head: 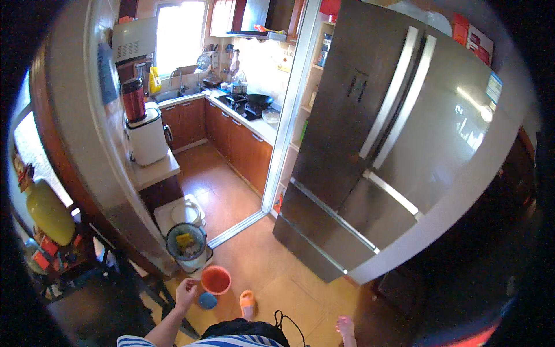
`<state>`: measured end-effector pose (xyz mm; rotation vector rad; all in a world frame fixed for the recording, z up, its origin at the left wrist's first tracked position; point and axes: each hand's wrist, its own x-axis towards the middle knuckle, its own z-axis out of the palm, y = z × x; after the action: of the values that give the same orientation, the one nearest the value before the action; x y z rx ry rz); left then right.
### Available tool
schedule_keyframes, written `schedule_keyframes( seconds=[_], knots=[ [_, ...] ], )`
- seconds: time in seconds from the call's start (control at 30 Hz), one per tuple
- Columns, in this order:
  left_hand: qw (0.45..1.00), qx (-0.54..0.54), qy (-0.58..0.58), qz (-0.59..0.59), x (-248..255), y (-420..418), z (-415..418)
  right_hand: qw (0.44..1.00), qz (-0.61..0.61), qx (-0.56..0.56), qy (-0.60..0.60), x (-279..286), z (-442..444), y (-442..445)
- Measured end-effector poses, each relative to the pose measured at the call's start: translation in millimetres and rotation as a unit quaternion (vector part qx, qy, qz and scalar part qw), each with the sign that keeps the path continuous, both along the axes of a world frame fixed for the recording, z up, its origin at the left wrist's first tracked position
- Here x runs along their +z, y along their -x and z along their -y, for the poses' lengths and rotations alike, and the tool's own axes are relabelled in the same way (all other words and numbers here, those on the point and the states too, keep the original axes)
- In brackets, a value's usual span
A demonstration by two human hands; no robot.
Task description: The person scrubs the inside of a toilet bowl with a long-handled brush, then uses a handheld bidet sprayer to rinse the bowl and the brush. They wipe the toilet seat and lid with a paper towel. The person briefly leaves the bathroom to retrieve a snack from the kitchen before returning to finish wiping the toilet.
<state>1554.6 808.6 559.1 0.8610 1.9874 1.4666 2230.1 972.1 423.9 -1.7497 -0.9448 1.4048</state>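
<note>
Beside the rim of a red plastic bucket (216, 279) hangs my left hand (187, 288), its fingers curled; whether it holds something small cannot be told. A round blue object (207, 300) lies just below the bucket. Above them stands a dark-rimmed bin (186, 241) with a yellow packet (185, 239) and other scraps in it. My right hand (345, 325) hangs low at the right, near no object, with its fingers partly bent. Below the bucket, an orange slipper (247, 302) is on my foot.
A large grey refrigerator (347, 130) stands at the right. The metal sliding-door track (238, 228) crosses the floor to a kitchen with a stove (247, 106) and wooden cabinets (240, 149). A dark chair (104, 303) is at the left. A black cord (295, 323) shows near my waist.
</note>
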Motion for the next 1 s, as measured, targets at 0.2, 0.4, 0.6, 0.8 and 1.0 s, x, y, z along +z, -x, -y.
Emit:
schedule_keyframes(
  seconds=[0.2, 0.4, 0.6, 0.8, 1.0],
  knots=[
    [0.994, 0.010, -0.110, 0.021, 55.3, 104.7, -238.9, 0.993, 0.010, 0.085, 0.080, 46.5, -142.4, 129.2],
    [0.945, -0.008, -0.251, -0.210, 229.8, 221.9, -505.4, 0.988, 0.014, 0.115, 0.100, 64.3, -281.5, 218.1],
    [0.937, -0.027, -0.261, -0.230, 387.6, 289.5, -723.9, 0.986, 0.021, 0.159, 0.052, 72.5, -459.8, 296.3],
    [0.971, -0.053, -0.193, -0.128, 483.0, 365.4, -893.5, 0.975, 0.031, 0.221, -0.012, 105.4, -634.5, 400.6],
    [0.965, -0.037, -0.258, -0.038, 574.4, 449.9, -1045.0, 0.965, 0.029, 0.255, -0.059, 135.8, -764.7, 509.4]
  ],
)
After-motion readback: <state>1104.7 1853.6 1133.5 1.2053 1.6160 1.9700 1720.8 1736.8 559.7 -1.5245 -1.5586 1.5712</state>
